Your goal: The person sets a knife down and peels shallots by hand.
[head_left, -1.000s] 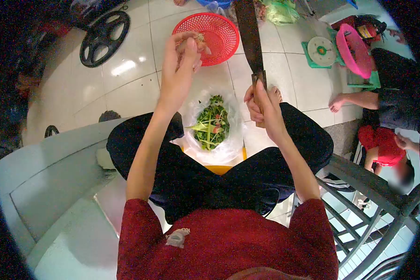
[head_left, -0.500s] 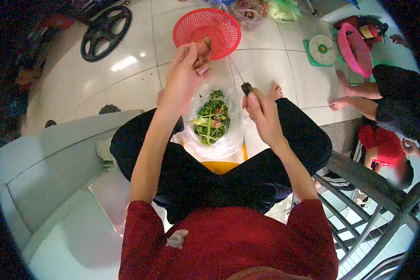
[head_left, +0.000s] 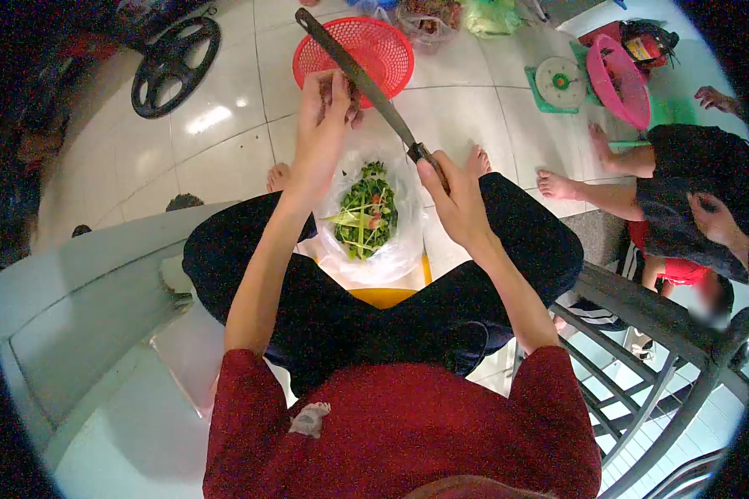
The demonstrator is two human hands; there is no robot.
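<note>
My right hand (head_left: 456,195) is closed round the dark handle of a long-bladed knife (head_left: 373,96). The blade slants up and left, its far end over the red plastic basket (head_left: 398,58). My left hand (head_left: 324,112) is closed, with its fingers curled just left of the blade. A small brownish-pink piece of food (head_left: 354,98) shows at those fingertips, mostly hidden; its kind is unclear. Below the hands, between my knees, a clear plastic bag (head_left: 408,249) holds green leaves and stalks (head_left: 364,212) with a few reddish bits.
Plastic bags (head_left: 429,25) lie beyond the basket. To the right stand a green kitchen scale (head_left: 560,83) and a pink basket (head_left: 620,83), near another person's bare feet (head_left: 560,185). A black wheel (head_left: 176,66) lies left. Metal railing (head_left: 641,333) runs at lower right.
The knife has turned so its broad blade shows, now beside my left fingers and across the basket. My left hand has curled inward, hiding more of the brownish piece. The view has shifted slightly.
</note>
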